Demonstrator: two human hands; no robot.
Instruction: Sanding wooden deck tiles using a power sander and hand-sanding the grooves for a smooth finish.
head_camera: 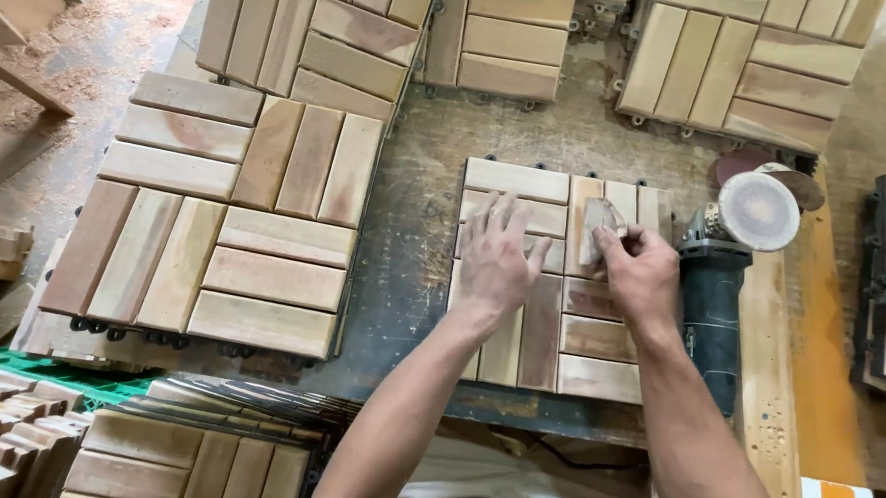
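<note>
Both forearms reach over one wooden slat tile, left hand spread flat on it, right hand pinching a sandpaper scrap beside a grinder.

Worn, stained workbench; sawdust-strewn floor at upper left, perhaps concrete; even light, no hard shadows

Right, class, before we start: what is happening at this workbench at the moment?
A person is working on a square wooden slat tile lying flat on a worn workbench. The left hand presses flat on the tile, while the right hand holds a small folded piece, seemingly sandpaper, against a slat near the far edge. An angle grinder with a sanding disc lies just right of the tile, untouched. Stacks of similar tiles sit to the left and along the far side.
</note>
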